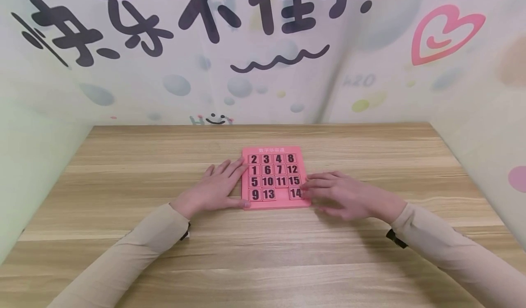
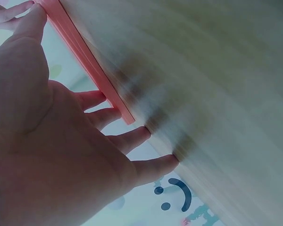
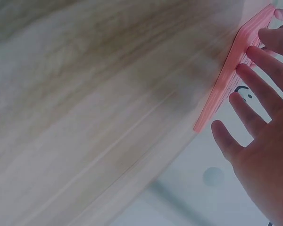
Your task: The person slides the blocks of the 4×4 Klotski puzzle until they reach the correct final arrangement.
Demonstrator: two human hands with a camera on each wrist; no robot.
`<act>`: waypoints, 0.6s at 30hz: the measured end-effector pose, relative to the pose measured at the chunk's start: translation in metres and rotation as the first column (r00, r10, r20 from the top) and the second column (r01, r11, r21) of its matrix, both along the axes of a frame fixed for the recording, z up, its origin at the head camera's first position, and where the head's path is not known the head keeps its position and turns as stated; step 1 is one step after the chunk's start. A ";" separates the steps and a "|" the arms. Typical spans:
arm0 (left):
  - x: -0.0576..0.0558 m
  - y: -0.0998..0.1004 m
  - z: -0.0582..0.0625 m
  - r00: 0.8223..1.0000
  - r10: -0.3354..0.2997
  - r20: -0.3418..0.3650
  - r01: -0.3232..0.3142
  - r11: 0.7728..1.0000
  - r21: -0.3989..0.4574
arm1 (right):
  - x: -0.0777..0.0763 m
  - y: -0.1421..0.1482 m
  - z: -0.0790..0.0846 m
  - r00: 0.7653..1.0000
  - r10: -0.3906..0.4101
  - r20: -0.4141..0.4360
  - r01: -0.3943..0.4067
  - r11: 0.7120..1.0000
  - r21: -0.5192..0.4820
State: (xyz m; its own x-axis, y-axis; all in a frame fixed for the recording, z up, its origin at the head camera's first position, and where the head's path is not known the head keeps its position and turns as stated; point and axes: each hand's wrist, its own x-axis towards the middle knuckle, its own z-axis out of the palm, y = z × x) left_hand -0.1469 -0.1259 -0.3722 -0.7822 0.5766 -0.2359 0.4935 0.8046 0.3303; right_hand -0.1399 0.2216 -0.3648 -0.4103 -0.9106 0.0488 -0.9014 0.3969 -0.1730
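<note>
A pink sliding number puzzle [image 1: 273, 203] lies flat on the table, its black-numbered tiles facing up. In the bottom row a gap shows between tile 13 [image 1: 269, 194] and tile 14 [image 1: 295, 193]. Spread along the puzzle's left side, my left hand [image 1: 215, 187] has its thumb at the lower left corner and fingertips at the edge. My right hand [image 1: 347, 194] reaches in from the right with loosely extended fingers, fingertips at the right rim beside tile 14. In the left wrist view, two fingers of the left hand [image 2: 61, 136] meet the pink side wall; the others touch the tabletop.
The wood-grain table [image 1: 267, 258] runs back to a white wall [image 1: 164, 98] printed with dark characters, bubbles and a pink heart. Pale side panels stand at left and right. Each wrist wears a dark strap below the beige sleeve [image 1: 152, 235].
</note>
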 end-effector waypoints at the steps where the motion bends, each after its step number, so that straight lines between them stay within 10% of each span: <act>1: 0.000 0.000 0.000 1.000 -0.002 -0.001 0.002 1.000 0.002 | 0.000 0.000 0.000 1.000 0.001 -0.002 -0.001 1.000 0.000; 18: 0.000 0.000 0.000 1.000 -0.005 -0.005 0.005 1.000 0.008 | 0.002 -0.007 -0.003 0.999 -0.003 0.044 0.002 1.000 0.014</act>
State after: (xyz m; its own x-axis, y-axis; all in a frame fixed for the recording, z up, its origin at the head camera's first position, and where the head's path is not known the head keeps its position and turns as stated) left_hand -0.1467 -0.1262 -0.3719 -0.7805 0.5824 -0.2273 0.4991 0.7994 0.3344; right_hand -0.1377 0.2150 -0.3674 -0.4140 -0.9101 0.0177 -0.8921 0.4018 -0.2068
